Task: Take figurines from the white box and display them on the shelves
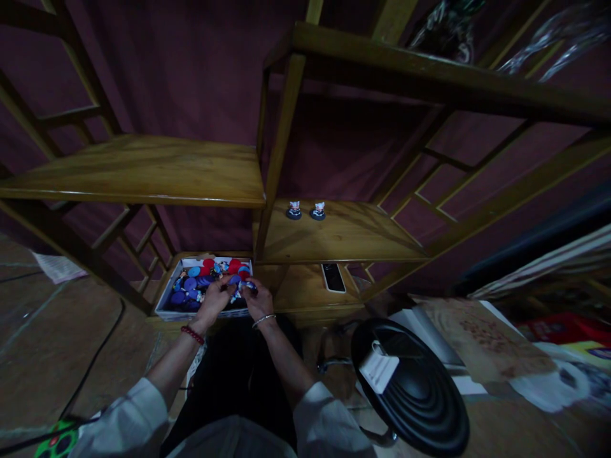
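At eight o'clock, a white rectangular box (181,315) of rounded blue and red pieces (191,282) stretches lengthwise toward nine from the left hand (216,299), nearer than the right hand (260,300), both grips unclear.

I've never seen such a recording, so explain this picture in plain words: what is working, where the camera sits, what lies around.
There is no machine here, just bare-handed human work. The single picture comes from a head-worn camera looking forward and down. The left grip and right grip are both at a box of small blue, purple and red pieces; what they hold is too small to tell. The box sits on a low board, left of a phone-like object. Two small figures stand on a higher board.
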Motion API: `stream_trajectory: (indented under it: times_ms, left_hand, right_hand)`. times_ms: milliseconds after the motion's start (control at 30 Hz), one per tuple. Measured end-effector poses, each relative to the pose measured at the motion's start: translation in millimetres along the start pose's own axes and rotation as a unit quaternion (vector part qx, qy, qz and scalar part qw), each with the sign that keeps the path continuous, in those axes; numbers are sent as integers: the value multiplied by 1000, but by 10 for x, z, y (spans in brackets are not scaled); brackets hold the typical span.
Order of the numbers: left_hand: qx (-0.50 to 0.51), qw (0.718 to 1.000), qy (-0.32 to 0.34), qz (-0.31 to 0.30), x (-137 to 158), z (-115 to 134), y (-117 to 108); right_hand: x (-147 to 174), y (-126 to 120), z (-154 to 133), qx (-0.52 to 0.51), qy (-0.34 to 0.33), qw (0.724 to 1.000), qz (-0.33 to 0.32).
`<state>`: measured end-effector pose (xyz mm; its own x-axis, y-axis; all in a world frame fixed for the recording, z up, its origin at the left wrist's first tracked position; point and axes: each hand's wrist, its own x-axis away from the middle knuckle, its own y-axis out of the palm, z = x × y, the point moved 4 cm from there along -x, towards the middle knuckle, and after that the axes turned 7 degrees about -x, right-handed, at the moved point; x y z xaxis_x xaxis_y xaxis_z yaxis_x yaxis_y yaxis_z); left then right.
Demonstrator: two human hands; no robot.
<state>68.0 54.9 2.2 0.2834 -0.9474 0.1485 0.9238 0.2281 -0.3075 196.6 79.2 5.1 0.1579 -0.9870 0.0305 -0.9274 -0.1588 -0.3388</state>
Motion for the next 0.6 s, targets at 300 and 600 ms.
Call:
stream_trajectory:
  times_ms: [300, 600]
  left_hand:
    - [40, 999, 25, -23, 301, 229, -4]
    - [32, 995, 74, -56, 536, 413, -32]
  right_hand:
    - [179, -154, -146, -34, -108, 993, 40]
    - [364, -339, -323, -91, -141, 985, 37]
